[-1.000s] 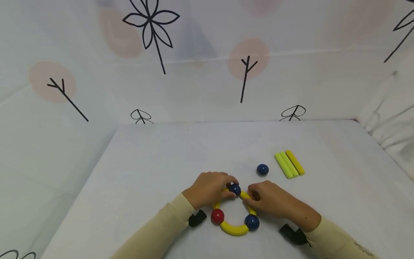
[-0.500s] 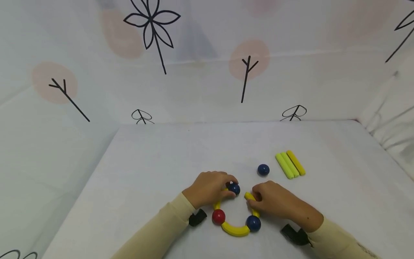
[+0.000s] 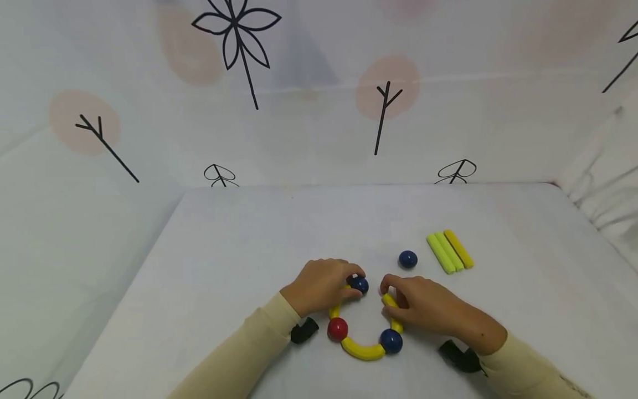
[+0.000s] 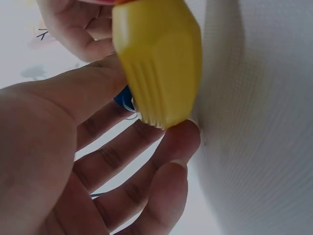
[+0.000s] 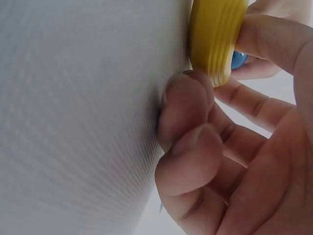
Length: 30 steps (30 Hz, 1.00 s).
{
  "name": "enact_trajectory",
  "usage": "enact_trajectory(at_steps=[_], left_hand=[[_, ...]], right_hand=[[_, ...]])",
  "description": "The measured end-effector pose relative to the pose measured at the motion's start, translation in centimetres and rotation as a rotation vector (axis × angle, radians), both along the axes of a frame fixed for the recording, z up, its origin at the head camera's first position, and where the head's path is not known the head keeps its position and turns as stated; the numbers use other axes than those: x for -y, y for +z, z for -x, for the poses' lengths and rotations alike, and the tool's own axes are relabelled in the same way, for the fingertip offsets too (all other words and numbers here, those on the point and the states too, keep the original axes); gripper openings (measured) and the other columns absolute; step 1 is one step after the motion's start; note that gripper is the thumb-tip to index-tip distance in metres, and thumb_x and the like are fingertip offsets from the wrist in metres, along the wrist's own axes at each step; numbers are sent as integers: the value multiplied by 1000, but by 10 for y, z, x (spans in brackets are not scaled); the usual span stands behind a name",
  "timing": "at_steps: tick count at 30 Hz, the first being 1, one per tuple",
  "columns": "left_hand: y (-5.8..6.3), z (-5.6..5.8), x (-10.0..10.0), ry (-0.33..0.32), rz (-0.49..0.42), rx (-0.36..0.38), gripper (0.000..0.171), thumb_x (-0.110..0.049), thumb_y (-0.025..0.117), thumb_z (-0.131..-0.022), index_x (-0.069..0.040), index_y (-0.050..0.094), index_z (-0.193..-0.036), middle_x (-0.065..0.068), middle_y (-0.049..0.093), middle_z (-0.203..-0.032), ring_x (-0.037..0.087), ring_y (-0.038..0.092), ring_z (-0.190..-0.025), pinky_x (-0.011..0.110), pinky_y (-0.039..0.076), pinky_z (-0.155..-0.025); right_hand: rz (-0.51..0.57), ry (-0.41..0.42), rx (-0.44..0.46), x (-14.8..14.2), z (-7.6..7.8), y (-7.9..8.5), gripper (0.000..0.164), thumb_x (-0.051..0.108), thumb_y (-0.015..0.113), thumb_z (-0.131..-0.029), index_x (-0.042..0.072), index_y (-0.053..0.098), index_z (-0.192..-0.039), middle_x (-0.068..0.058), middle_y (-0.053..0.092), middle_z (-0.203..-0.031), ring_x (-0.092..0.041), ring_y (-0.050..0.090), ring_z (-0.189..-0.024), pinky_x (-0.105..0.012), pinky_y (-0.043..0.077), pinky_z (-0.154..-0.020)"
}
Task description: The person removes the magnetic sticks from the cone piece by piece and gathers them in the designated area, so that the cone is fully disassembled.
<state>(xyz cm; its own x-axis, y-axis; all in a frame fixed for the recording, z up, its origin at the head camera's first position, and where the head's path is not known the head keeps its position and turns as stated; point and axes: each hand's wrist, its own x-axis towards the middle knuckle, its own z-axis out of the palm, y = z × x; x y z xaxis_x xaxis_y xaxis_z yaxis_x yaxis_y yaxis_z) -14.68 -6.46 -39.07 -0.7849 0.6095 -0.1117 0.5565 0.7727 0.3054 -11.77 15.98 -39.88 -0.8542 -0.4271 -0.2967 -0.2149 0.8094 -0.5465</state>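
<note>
- A left hand (image 3: 319,285) pinches a glossy dark-blue ball (image 3: 359,285) over a white desk (image 3: 239,238).
- Opposite, a right hand (image 3: 423,305) grips a curved yellow bar (image 3: 389,300), its near end touching another dark-blue ball (image 3: 391,341).

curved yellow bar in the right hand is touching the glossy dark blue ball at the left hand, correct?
Not touching: the head view shows a gap between the curved yellow bar in the right hand and the glossy dark blue ball at the left hand.
</note>
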Motion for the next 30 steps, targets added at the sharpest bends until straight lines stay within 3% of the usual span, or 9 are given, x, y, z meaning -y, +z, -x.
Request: enact_trajectory(at_steps=[10,18,30], left_hand=[[0,3,2,20,20,-55,42,-44,71,-91,-25,66,-128,-6,71,-121,9,65,-95,23,51,-76],[0,3,2,32,25,-48,44,-44,71,-91,-25,65,-131,-6,71,-121,8,65,-94,24,53,-79],[-2,2,2,21,30,-40,49,-40,72,-92,-25,60,-136,-4,69,-125,9,66,-99,28,55,-87]], right_hand=[[-1,44,-24,-3,2,1,19,32,76,-88,21,60,-90,7,54,-65,-9,50,-59,-22,40,-55],[13,94,-33,-6,1,2,19,33,75,-89,22,59,-86,9,52,-65,-6,48,-59,-21,39,-55],[15,93,-14,-5,1,1,21,34,75,-89,21,59,-83,9,52,-65,-6,49,-59,-21,39,-55]])
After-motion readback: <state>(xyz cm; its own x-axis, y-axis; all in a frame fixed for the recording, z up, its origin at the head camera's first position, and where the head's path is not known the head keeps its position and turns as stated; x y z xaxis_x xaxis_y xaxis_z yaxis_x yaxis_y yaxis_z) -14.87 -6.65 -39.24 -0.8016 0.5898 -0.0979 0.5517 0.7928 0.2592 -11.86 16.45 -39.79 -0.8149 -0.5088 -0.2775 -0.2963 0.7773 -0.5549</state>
